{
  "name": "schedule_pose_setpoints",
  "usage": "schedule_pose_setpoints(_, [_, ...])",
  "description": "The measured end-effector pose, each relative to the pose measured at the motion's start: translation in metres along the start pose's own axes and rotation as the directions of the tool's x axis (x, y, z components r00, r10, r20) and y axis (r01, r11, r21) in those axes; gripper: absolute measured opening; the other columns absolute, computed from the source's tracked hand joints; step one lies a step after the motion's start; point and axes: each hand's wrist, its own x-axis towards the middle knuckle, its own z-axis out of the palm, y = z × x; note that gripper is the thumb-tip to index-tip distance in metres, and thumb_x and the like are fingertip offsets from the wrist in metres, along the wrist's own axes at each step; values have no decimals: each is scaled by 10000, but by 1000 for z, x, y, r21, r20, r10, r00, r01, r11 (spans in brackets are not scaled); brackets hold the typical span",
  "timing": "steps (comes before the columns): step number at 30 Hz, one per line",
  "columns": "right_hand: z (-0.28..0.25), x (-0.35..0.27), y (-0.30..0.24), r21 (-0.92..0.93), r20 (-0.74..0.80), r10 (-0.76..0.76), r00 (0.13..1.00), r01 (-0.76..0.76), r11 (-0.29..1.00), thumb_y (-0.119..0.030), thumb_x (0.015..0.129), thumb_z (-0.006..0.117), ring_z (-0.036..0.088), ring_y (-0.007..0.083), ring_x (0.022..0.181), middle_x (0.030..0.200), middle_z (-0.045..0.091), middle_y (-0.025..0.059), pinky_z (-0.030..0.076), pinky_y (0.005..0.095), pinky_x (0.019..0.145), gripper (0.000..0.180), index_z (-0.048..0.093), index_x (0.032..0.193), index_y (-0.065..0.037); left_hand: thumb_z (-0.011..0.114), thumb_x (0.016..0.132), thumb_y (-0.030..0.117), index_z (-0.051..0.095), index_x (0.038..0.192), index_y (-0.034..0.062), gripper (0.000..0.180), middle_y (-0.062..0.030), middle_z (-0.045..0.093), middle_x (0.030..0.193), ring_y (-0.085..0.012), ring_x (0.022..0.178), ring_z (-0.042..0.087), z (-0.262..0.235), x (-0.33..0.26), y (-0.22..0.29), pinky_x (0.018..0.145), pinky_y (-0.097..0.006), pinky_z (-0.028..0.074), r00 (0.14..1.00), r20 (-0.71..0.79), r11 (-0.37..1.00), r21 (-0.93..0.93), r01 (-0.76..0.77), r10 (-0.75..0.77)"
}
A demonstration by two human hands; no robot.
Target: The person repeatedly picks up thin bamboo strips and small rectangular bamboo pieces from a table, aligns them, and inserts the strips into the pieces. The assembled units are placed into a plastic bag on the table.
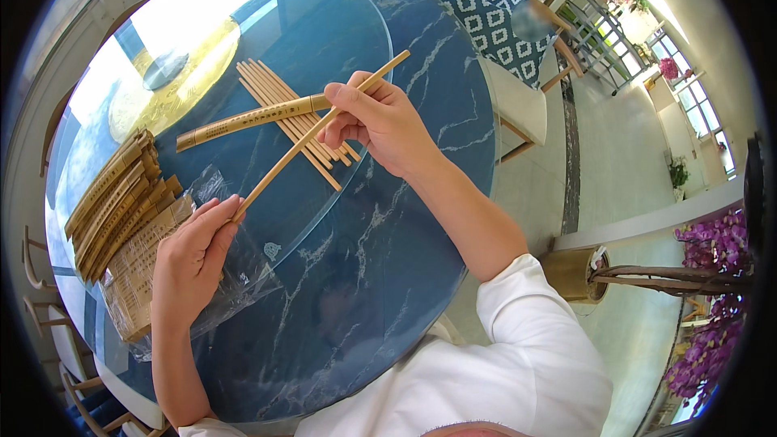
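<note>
A light wooden chopstick (290, 155) slants between my two hands, above the table. My left hand (190, 255) pinches its lower end between thumb and fingers. Toward the upper end, my right hand (376, 117) grips the same chopstick. A brown printed paper chopstick sleeve (243, 121) reaches from the left to my right fingers; whether they hold it too, I cannot tell. Under the sleeve, several loose chopsticks (267, 85) lie in a bundle on the glass turntable. Left of them is a fanned stack of brown sleeves (121, 202), beside a plastic-wrapped pack of sleeves (146, 267) near my left hand.
The round blue marbled table (348, 332) carries a glass turntable (376, 24) with a gold-coloured round centre (198, 65). A white chair (518, 105) and a patterned cloth (477, 16) stand at the far right. A potted plant (579, 273) is beside my right arm.
</note>
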Motion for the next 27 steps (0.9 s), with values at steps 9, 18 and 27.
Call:
schedule_pose_setpoints(9, [2, 1, 8, 25, 114, -66, 991, 64, 998, -225, 1099, 651, 788, 191, 849, 975, 766, 151, 667, 303, 764, 183, 614, 1011, -69, 693, 1028, 75, 722, 1340, 54, 314, -108, 808, 1136, -262, 1094, 776, 0, -1, -3, 939, -350, 594, 997, -37, 998, -1, 68, -68])
schedule_pose_setpoints(18, [-5, 8, 18, -83, 362, 46, 931, -17, 996, -223, 1095, 657, 794, 237, 1009, 1074, 771, 174, 670, 324, 843, 192, 676, 1118, -33, 701, 1021, 55, 695, 1418, 67, 398, -100, 814, 1146, -193, 1013, 791, -10, -8, -7, 839, -306, 607, 999, 43, 1000, 2, 28, -28])
schedule_pose_setpoints(27, [4, 4, 32, 42, 309, 155, 939, -176, 984, -179, 1078, 678, 790, 285, 1058, 1076, 773, 179, 681, 338, 851, 181, 725, 1140, -16, 693, 1035, 125, 712, 1403, 132, 368, -66, 803, 1190, -291, 1081, 775, -10, -8, -8, 948, -377, 610, 983, -39, 933, 324, -157, 179])
